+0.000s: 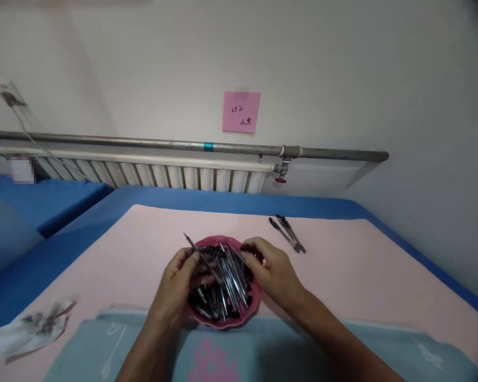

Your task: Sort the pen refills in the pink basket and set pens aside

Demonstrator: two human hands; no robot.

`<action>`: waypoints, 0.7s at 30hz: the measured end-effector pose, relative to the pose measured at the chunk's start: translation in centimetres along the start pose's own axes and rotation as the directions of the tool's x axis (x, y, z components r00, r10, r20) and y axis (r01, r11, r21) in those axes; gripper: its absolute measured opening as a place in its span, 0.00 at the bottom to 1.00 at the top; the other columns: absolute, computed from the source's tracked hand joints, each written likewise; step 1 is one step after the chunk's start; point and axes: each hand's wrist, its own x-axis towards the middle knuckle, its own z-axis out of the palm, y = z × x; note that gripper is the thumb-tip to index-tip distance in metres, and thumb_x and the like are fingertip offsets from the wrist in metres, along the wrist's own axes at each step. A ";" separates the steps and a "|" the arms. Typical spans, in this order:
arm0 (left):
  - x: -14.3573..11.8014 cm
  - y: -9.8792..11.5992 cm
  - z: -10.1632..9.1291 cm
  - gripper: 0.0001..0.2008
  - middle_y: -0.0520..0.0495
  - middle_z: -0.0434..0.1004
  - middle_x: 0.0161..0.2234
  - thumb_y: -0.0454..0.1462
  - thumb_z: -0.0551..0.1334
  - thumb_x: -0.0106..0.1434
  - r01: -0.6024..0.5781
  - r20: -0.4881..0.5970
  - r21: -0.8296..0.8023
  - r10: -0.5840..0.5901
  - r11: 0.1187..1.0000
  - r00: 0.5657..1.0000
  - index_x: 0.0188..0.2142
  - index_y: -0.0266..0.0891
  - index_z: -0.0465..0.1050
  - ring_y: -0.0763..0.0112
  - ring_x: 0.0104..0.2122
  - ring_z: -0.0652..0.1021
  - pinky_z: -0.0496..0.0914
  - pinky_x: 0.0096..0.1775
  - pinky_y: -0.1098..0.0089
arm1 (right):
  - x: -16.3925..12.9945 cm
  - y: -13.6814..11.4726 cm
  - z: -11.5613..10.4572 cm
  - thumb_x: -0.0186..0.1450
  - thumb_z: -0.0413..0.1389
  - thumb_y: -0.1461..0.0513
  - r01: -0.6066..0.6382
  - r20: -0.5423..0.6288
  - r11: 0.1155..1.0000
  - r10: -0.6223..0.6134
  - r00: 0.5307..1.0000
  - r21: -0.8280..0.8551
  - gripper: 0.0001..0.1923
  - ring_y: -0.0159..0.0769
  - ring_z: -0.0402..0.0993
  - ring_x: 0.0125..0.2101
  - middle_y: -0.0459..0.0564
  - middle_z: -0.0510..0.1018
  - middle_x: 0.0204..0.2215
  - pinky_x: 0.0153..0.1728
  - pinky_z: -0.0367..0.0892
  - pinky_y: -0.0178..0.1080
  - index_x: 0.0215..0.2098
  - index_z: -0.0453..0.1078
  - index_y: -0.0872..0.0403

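At the bottom of the frame a pale blue towel with a pink flower print (207,361) lies over the near edge of the pink-covered tabletop (362,276), and both forearms reach across it to the round pink plastic bowl heaped with black and silver pens (223,289) just below the frame's centre. The left hand (179,284) has its grip pressed together, pinching one slim dark pen (197,253) that slants up and left out of the heap. The right hand (273,270) rests on the bowl's right rim with fingertips curled in among the pens; whether it pinches anything I cannot tell. It looks like one pen is being picked out of the pile, and lifting it clear would call for a steady pull along its length so the crossed pens stay put. At lower left lies a crumpled clear plastic wrapper (35,329). Right of centre, well apart from the bowl, a few loose black pens (287,233) lie together. Beyond are the blue table edge (223,201), a white radiator (175,175) and grey pipe (143,142). A pink sticky note (241,111) on the wall bears handwriting, roughly "252" with characters too small to read.
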 end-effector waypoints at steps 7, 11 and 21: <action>-0.1 0.9 0.4 0.03 0.49 0.74 0.28 0.36 0.57 0.61 0.021 -0.048 -0.043 -0.023 0.999 0.999 0.34 0.40 0.65 0.65 0.27 0.80 0.72 0.19 0.71 | -0.4 -0.4 -2.7 0.56 0.48 0.69 0.155 0.512 0.897 0.088 0.854 -0.414 0.08 0.30 0.64 0.24 0.46 0.73 0.23 0.26 0.51 0.33 0.23 0.67 0.55; -0.2 1.0 0.6 0.04 0.49 0.74 0.27 0.36 0.55 0.62 0.028 -0.075 -0.016 -0.029 0.999 0.997 0.37 0.40 0.65 0.67 0.24 0.79 0.70 0.17 0.73 | -0.7 -1.0 -1.8 0.54 0.49 0.71 0.310 0.606 0.823 0.052 0.794 -0.477 0.08 0.32 0.64 0.25 0.47 0.73 0.22 0.30 0.51 0.36 0.22 0.66 0.56; -0.2 0.6 0.2 0.05 0.48 0.76 0.28 0.38 0.59 0.59 0.044 -0.038 0.046 -0.042 0.998 0.998 0.34 0.40 0.65 0.69 0.22 0.78 0.69 0.17 0.75 | -1.4 -1.0 0.1 0.51 0.51 0.72 0.268 0.559 0.855 0.031 0.829 -0.444 0.10 0.32 0.58 0.21 0.48 0.71 0.17 0.34 0.53 0.42 0.17 0.63 0.54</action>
